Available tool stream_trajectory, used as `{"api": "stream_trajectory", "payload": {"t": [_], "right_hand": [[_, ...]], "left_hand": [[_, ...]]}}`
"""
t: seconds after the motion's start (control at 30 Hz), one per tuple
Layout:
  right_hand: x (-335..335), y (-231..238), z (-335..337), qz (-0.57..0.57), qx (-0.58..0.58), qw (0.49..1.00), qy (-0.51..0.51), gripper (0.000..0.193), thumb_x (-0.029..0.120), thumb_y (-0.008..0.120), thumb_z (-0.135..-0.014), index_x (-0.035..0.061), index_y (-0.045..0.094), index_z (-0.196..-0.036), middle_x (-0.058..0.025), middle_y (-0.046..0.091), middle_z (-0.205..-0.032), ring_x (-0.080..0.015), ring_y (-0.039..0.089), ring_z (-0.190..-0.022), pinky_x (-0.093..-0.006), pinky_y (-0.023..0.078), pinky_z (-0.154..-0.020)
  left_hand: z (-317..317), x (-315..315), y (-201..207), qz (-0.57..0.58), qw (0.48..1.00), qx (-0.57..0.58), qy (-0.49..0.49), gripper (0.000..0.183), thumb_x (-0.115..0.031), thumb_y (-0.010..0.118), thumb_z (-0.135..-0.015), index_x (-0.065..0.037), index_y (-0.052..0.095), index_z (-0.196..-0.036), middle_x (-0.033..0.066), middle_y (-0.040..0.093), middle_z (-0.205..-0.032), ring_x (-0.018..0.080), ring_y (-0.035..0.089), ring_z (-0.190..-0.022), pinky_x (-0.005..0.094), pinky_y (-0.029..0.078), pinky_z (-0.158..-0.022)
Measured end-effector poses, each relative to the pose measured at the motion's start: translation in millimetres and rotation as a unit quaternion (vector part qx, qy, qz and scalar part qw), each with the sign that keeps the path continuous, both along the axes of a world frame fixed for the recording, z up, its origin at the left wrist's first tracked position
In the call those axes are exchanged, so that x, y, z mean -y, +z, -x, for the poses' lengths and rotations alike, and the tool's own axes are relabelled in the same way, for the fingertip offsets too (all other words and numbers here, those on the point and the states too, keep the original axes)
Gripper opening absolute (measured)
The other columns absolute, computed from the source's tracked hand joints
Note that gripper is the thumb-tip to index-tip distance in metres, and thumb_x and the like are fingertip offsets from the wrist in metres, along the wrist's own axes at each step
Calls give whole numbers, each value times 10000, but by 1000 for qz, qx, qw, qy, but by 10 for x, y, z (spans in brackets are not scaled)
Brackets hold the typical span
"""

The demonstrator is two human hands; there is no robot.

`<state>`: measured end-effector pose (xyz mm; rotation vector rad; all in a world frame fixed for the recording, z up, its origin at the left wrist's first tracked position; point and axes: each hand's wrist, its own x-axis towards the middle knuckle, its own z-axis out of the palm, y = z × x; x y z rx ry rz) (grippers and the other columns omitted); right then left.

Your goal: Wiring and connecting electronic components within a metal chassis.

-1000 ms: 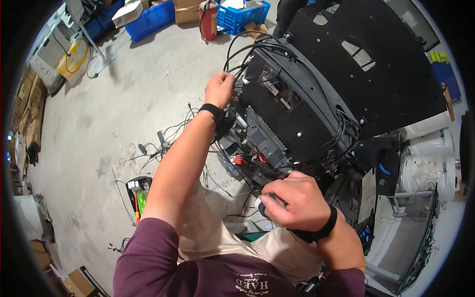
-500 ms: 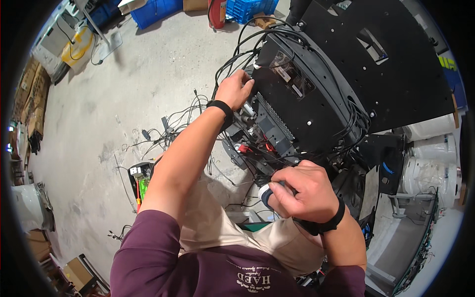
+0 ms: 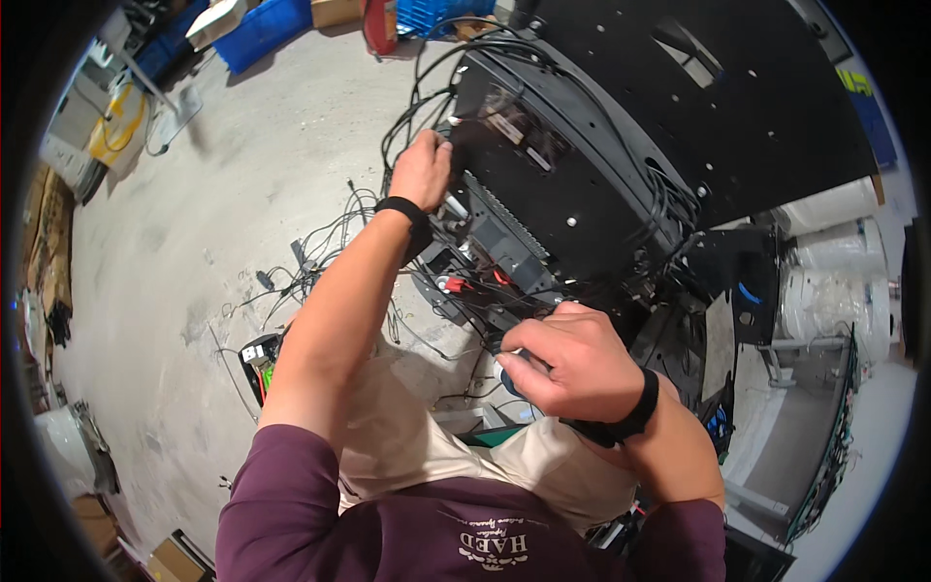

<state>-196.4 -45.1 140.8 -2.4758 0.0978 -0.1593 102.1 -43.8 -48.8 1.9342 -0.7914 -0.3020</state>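
Note:
A black machine [image 3: 529, 184] stands in front of me, with an open bay of metal parts along its near left edge. My left hand [image 3: 424, 167] reaches to that edge beside black cables [image 3: 412, 116]. Its fingers are curled together, and what they grip is hidden. Closer to me, my right hand [image 3: 582, 361] is closed, thumb against the index finger. Partly behind the right thumb shows a dark, rounded thing with a pale rim [image 3: 508, 372]; its kind is unclear. Red connectors [image 3: 454, 284] sit in the bay between my hands.
Loose black cables [image 3: 325, 238] lie on the concrete floor left of the machine. A small black tray [image 3: 256, 357] with tools is beside my left arm. Large black panel [image 3: 698, 107] rises at the far right; wrapped white rolls [image 3: 829, 306] stand right. Blue crates [image 3: 267, 37] are far off.
The whole view has shifted, so the machine and floor items appear farther left. My right hand has tilted a little, and less of the pale rim shows. My left hand stays at the machine's edge.

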Motion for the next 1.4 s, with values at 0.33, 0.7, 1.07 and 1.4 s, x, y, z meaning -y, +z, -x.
{"api": "stream_trajectory", "payload": {"t": [0.33,0.7,1.07,1.4], "right_hand": [[-11,-57,-4,5,35,999,18,87,170,740,-862,99,691,-857,-40,580,-583,-265,600,-562,-371,456,-626],[-64,-155,30,32,-7,998,55,165,207,719,-883,91,623,-815,-41,614,-627,-273,628,-616,-383,459,-648],[-91,-141,38,30,-1,997,64,202,214,702,-893,85,589,-785,-35,623,-642,-265,646,-646,-387,456,-655],[-87,-131,38,31,-1,997,65,197,214,704,-891,83,602,-785,-40,622,-636,-270,646,-637,-386,460,-647]], "left_hand": [[-7,181,-121,109,946,-306,21,232,-221,511,-1019,-11,611,-1001,47,572,-744,185,574,-601,341,527,-562],[114,231,18,162,907,-385,48,206,-203,443,-974,-48,562,-907,69,561,-700,195,603,-547,315,475,-494],[161,238,19,196,888,-409,79,165,-195,495,-989,-50,560,-946,61,561,-723,188,607,-581,327,497,-542],[190,227,78,163,908,-378,84,232,-219,476,-1002,-55,555,-859,50,535,-696,173,539,-552,324,516,-555]]}}
